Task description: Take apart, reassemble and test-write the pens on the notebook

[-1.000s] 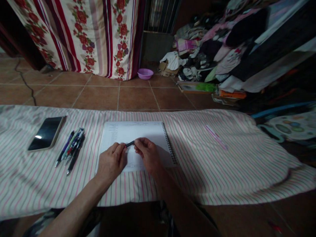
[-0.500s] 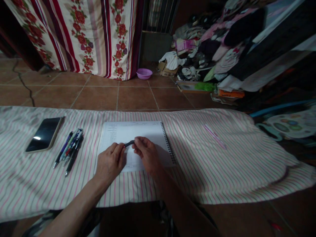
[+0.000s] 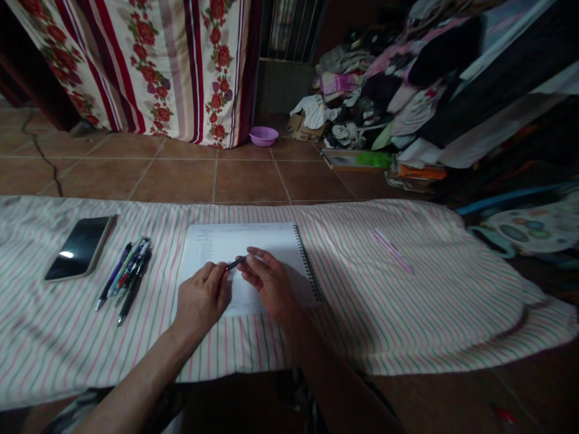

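Over the white spiral notebook (image 3: pixel 253 238), a dark pen (image 3: pixel 235 263) lies between my two hands. My left hand (image 3: pixel 202 295) is closed, its thumb and fingers pinching the pen's left end. At the other end, my right hand (image 3: pixel 268 280) has thumb and fingers on the pen, with one finger lifted away from it. Several pens (image 3: pixel 127 274) lie in a bundle on the striped cloth, left of the notebook. To the right, a pink pen (image 3: pixel 392 249) rests by itself.
A smartphone (image 3: pixel 82 248) lies at the far left of the striped cloth (image 3: pixel 407 319). Beyond the cloth, a purple basin (image 3: pixel 263 136) stands on the tiled floor by a floral curtain (image 3: pixel 176 72). Piled clothes (image 3: pixel 375 84) and a cardboard box (image 3: pixel 305 128) fill the back right.
The fingers of my right hand have shifted slightly on the pen, one of them stretching out more. My left hand keeps its pinch in nearly the same place.
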Demonstrator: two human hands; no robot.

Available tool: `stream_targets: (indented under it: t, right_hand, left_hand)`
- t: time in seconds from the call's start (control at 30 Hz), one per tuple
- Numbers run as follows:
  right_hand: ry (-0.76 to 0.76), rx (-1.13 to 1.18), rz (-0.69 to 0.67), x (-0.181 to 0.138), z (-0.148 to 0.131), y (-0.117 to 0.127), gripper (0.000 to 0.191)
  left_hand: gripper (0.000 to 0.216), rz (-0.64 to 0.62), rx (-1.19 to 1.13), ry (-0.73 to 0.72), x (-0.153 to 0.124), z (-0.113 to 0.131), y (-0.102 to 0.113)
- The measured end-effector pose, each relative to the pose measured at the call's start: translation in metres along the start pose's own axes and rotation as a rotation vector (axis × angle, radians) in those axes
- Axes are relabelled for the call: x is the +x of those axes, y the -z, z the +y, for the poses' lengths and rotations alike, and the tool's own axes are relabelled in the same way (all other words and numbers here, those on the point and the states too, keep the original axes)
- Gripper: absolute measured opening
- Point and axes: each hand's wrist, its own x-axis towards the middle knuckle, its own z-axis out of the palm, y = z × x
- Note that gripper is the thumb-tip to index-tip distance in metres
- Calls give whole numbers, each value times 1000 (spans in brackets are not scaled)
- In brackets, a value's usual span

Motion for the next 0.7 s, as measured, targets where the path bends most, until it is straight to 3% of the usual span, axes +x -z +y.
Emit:
stream_targets:
  t: [0.27,0.47,0.7]
  right_hand:
    - [49,-110,29,3,5,6,26]
    - [20,-21,-25,0,1,4,42]
    - [30,-67,39,3,5,5,31]
  left_hand:
    - [24,-4,14,-28,0,2,-1]
    - [24,-5,30,7,0,1,-1]
    - [23,-9,24,-31,0,2,-1]
